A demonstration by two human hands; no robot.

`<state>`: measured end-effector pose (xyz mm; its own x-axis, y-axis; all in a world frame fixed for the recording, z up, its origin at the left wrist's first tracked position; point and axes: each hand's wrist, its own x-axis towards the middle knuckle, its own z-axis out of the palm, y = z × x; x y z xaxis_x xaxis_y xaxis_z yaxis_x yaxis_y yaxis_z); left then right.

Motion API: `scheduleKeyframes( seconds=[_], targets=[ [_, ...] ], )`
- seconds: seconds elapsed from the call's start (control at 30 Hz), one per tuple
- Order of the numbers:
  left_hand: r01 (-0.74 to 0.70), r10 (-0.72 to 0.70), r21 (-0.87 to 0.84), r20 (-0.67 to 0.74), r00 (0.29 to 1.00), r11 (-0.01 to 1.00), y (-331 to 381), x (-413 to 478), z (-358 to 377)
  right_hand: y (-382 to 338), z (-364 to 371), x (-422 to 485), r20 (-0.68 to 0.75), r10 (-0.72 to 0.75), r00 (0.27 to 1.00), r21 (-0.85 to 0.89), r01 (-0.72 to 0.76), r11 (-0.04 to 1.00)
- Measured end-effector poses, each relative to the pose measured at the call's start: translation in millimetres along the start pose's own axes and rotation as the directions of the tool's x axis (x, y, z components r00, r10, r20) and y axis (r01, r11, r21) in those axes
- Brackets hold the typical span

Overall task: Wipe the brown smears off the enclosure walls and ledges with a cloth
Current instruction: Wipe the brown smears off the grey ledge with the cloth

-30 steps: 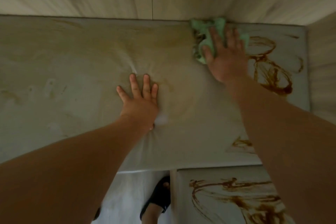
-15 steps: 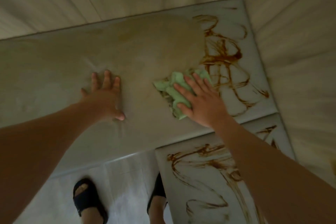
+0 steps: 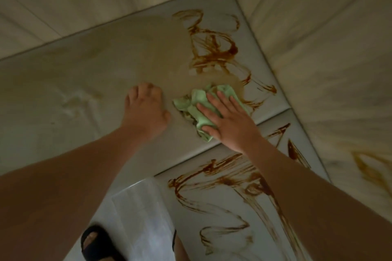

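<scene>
1. My right hand (image 3: pixel 230 122) lies flat on the green cloth (image 3: pixel 196 105), fingers straight and spread, pressing it down rather than gripping it
2. The cloth is crumpled on the upper ledge (image 3: pixel 63 70), near its front edge, with brown staining in its folds
3. My left hand (image 3: pixel 146 112) rests on the same ledge just beside the cloth, fingers loosely bent, tips on the surface, holding nothing
4. Thick brown smears (image 3: pixel 214 48) cover the ledge beyond the cloth, toward the corner; the stretch to the left is a dull tan film
5. The lower ledge (image 3: pixel 191 207), under my right forearm, carries long brown loops (image 3: pixel 212 178)
6. The right wall (image 3: pixel 331 70) shows a fainter yellowish-brown mark (image 3: pixel 371 167) low down
7. A foot in a black sandal (image 3: pixel 95 243) stands on the pale floor (image 3: pixel 140 218) below
</scene>
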<state>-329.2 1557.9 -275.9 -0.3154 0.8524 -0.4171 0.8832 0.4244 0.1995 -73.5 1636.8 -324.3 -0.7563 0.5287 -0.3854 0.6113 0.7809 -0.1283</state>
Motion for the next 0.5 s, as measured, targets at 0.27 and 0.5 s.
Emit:
scheduleKeyframes(
  seconds=[0.27,0.5],
  targets=[
    [0.184,-0.183,0.004,0.138,0.973,0.983,-0.9,46.5,-15.2,62.9,-4.5,-11.6,-0.116,0.509,0.853,0.147,-0.492,0.858],
    [0.283,-0.297,0.09,0.304,0.905,0.955,5.9,79.8,-10.6,28.1,-1.7,6.1,-0.023,0.749,0.662,0.327,-0.703,0.632]
  ],
)
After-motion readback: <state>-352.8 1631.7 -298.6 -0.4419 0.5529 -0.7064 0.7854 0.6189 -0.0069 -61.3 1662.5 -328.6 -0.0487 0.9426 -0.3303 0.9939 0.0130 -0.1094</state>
